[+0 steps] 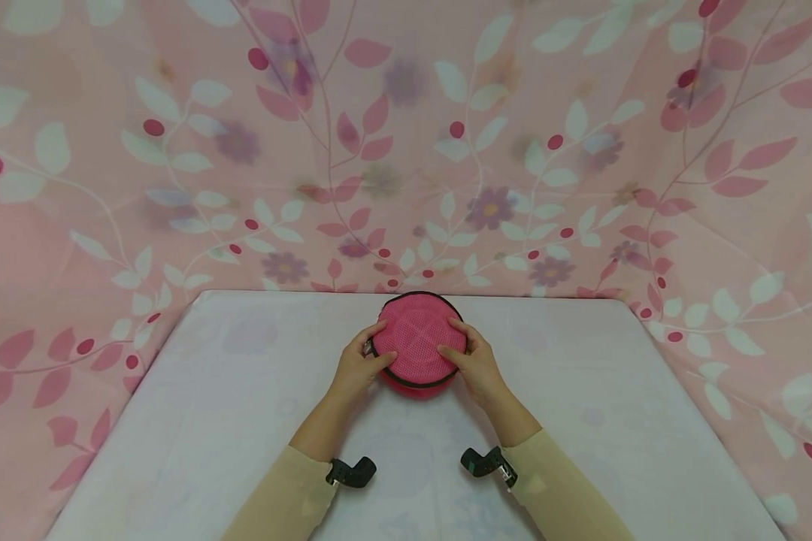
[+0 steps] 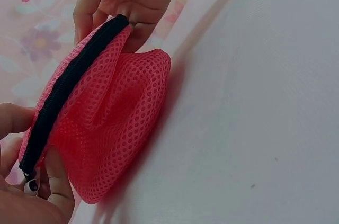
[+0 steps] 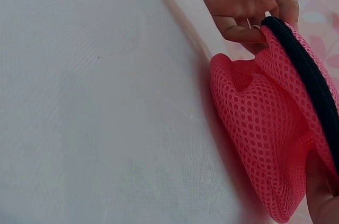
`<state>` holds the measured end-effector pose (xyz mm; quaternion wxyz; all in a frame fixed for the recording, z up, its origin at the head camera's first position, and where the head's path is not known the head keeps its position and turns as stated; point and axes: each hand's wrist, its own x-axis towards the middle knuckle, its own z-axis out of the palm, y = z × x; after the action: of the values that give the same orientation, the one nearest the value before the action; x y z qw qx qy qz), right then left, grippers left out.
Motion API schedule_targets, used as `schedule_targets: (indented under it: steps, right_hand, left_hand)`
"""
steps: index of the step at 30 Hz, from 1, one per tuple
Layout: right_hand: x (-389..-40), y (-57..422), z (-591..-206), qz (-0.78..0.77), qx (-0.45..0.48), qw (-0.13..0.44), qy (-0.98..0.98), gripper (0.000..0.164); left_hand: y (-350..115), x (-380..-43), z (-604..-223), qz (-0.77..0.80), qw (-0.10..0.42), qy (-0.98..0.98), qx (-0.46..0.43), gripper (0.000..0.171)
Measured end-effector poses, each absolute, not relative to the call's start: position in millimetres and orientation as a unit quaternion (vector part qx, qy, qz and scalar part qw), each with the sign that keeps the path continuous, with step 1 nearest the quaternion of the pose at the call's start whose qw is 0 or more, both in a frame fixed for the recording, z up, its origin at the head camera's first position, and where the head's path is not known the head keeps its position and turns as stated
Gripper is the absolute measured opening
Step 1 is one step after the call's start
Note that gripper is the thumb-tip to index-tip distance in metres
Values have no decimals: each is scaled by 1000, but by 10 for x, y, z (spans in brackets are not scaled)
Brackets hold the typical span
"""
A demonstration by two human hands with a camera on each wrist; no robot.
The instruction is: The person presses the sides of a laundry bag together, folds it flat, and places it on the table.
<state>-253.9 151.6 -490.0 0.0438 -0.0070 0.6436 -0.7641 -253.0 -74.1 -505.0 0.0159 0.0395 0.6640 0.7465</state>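
A round pink mesh zip pouch (image 1: 419, 338) with a dark zipper band is held between both hands near the table's far edge. My left hand (image 1: 360, 364) grips its left rim, thumb on the top face. On the opposite rim, my right hand (image 1: 477, 364) holds on in the same way. In the left wrist view the zipper (image 2: 66, 89) looks closed along the visible side, and a small pull tab (image 2: 32, 186) hangs by the left fingers. Soft, creased mesh (image 3: 259, 123) sags below the zipper toward the table. What the pouch contains cannot be seen.
A white cloth-covered table (image 1: 243, 421) lies beneath the hands. Behind and at both sides hangs a pink curtain (image 1: 406, 150) printed with leaves and flowers. Each wrist carries a small black camera, one on the left (image 1: 353, 472) and one on the right (image 1: 487, 462).
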Motion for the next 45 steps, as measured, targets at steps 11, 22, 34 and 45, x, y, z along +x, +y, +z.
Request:
schedule_targets:
  steps: [11, 22, 34, 45]
  right_hand:
    - [-2531, 1562, -4915, -625, -24, -13, 780, 64]
    - [-2511, 1548, -4912, -456, -121, -128, 872, 59]
    - [-2502, 1560, -4890, -404, -176, -156, 884, 60]
    - [-2550, 1540, -4890, -342, -209, -167, 901, 60]
  left_hand:
    - [-742, -2529, -5033, 721, 12, 692, 26, 63]
    - [-720, -2484, -4984, 639, -46, 766, 54, 65]
    - [-710, -2466, -4984, 576, -75, 811, 74, 66]
    - [-668, -2420, -4941, 498, -131, 855, 66, 64]
